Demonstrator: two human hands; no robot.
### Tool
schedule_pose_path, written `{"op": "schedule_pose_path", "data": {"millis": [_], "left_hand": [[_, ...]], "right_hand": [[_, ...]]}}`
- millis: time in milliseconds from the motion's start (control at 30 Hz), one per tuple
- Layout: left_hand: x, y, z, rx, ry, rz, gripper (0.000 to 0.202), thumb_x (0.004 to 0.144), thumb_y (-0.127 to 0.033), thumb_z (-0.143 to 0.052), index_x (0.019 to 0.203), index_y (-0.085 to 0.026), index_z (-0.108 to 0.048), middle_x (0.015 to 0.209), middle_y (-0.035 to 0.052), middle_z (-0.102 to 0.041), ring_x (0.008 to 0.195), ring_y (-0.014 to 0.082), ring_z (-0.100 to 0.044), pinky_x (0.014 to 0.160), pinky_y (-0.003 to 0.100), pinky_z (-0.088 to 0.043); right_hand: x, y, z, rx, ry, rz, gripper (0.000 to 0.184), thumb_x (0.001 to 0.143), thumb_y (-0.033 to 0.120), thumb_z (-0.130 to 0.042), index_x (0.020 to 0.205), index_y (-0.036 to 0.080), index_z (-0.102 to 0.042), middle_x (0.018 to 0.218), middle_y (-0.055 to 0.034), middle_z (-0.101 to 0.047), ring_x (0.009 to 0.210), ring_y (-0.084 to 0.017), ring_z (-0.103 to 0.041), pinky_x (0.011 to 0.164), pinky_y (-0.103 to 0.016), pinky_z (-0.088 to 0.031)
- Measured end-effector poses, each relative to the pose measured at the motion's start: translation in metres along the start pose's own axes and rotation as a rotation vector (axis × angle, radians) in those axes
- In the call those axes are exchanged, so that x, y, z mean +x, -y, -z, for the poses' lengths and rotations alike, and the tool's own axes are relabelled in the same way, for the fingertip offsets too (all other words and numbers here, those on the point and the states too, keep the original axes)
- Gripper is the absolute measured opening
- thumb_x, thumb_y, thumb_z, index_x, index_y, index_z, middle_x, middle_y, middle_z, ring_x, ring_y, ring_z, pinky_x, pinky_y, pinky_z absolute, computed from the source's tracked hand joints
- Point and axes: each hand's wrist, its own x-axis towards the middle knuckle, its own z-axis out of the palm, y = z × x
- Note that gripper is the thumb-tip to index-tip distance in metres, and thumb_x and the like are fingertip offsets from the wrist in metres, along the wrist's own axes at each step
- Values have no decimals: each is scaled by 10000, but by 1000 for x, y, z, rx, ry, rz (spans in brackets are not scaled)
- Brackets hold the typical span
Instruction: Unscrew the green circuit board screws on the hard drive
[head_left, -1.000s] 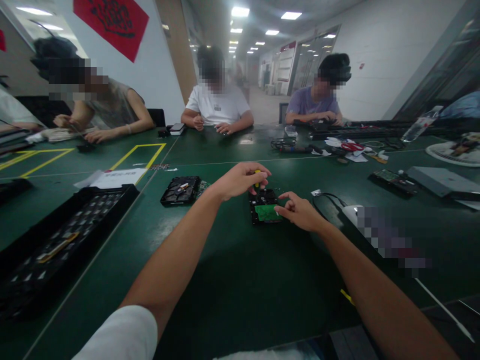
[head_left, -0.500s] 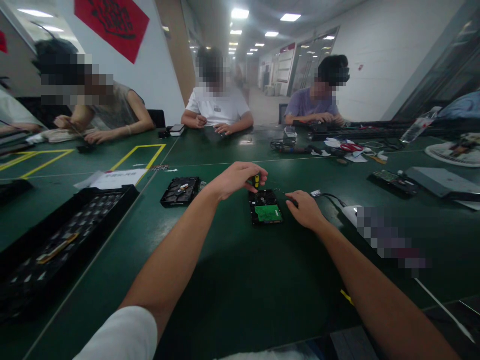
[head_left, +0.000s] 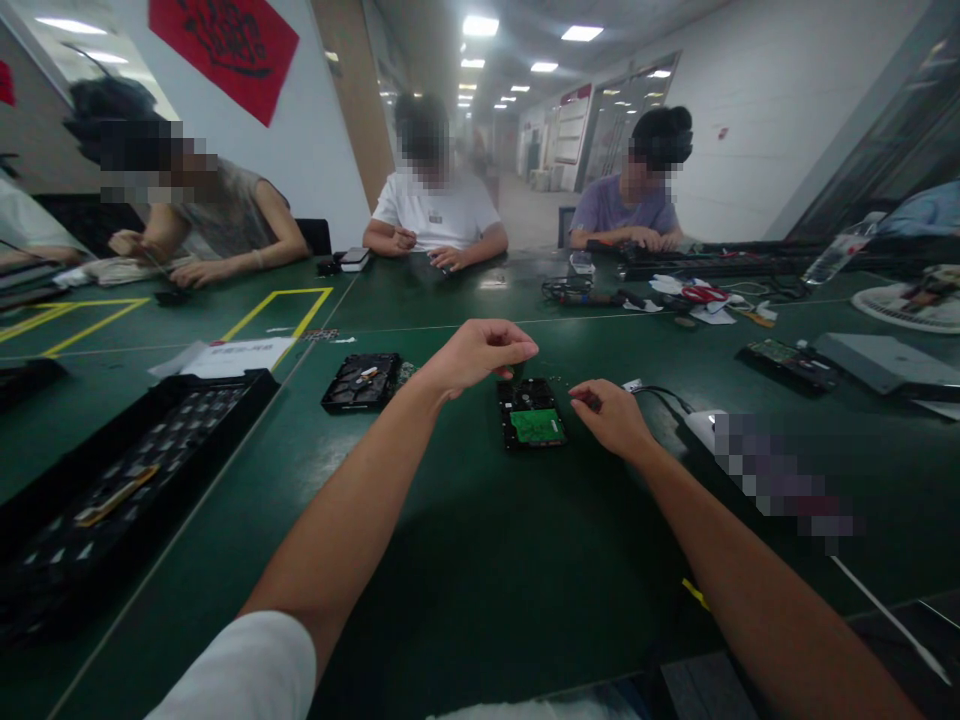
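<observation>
A hard drive point(head_left: 534, 412) lies flat on the green table with its green circuit board point(head_left: 537, 426) facing up. My left hand point(head_left: 491, 352) is closed above its far left corner, thumb and fingers drawn together. The yellow-and-black handle of what looks like a screwdriver, seen in that hand a moment ago, is now hidden behind the fingers. Just right of the drive, my right hand point(head_left: 606, 415) rests low with fingers loosely curled and apart, holding nothing that I can see. A few tiny screws point(head_left: 559, 380) seem to lie beyond the drive.
Another black drive part point(head_left: 363, 382) lies to the left, beside a long black tray point(head_left: 135, 480). On the right are a white power strip point(head_left: 712, 435), a circuit-board device point(head_left: 787, 364) and a grey box point(head_left: 889, 367). Several people sit across the table.
My left hand has turned over, and the yellow-and-black handle has gone out of sight behind its fingers. My right fingers have curled slightly. The hard drive has stayed in place.
</observation>
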Motion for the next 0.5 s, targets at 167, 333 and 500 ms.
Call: {"op": "schedule_pose_path", "data": {"millis": [167, 333, 500], "left_hand": [[1, 2, -5, -60, 23, -1, 266, 862, -354, -786, 946, -125, -679, 907, 88, -726, 813, 141, -657, 648, 228, -520], [2, 2, -3, -114, 71, 23, 256, 934, -367, -694, 1011, -123, -706, 927, 91, -713, 851, 150, -664, 656, 223, -526], [1, -3, -2, -262, 56, 106, 233, 941, -309, -625, 958, -110, -744, 995, 117, -698, 925, 191, -666, 755, 311, -599]], "right_hand": [[0, -3, 0, 17, -5, 0, 150, 907, 234, -642, 1027, 208, -728, 962, -68, -733, 848, -214, -680, 779, -364, -537], [-1, -2, -2, 44, 4, -6, 164, 929, 263, -633, 1055, 219, -728, 1020, -69, -755, 884, -216, -695, 779, -351, -532], [-2, 4, -1, 118, 89, -66, 172, 968, 338, -604, 1027, 231, -726, 897, -25, -769, 726, -177, -690, 702, -312, -509]]}}
